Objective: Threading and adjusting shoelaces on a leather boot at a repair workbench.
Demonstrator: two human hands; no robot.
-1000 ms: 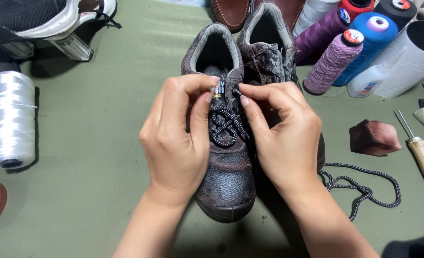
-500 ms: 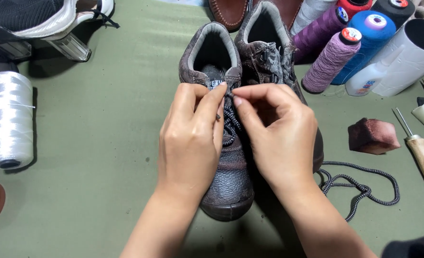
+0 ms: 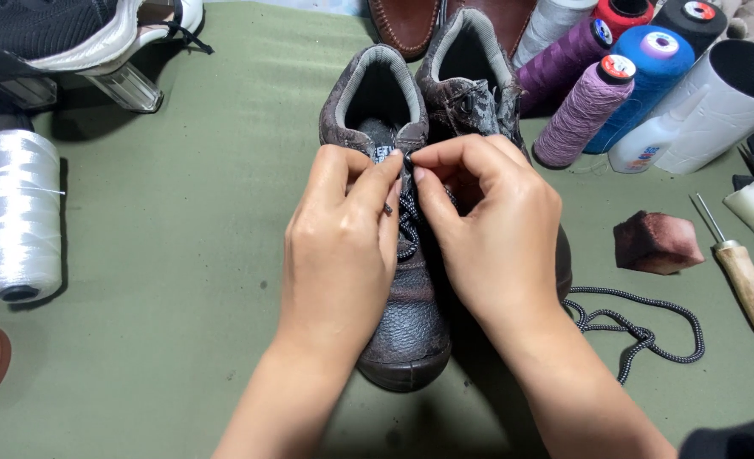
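Observation:
A worn dark leather shoe [image 3: 402, 331] lies toe toward me on the green mat, with its pair [image 3: 470, 81] close on its right. My left hand [image 3: 343, 238] rests over the shoe's lacing and pinches the black speckled lace [image 3: 407, 223] near the top eyelets. My right hand [image 3: 487, 229] meets it from the right, fingertips pinching the same lace at the tongue. Most of the lacing is hidden under my fingers.
A loose speckled lace [image 3: 640, 327] lies coiled right of the shoes. Purple, blue and other thread cones [image 3: 585, 110] stand at the back right, beside a white tube [image 3: 717, 106]. An awl [image 3: 738, 268], a brown block [image 3: 655, 242], a white thread spool [image 3: 17, 217] and a sneaker [image 3: 62, 34] surround the area.
Both hands have slid up the shoe from the middle of the lacing to the top eyelets, fingertips now meeting at the tongue. The shoe has shifted slightly.

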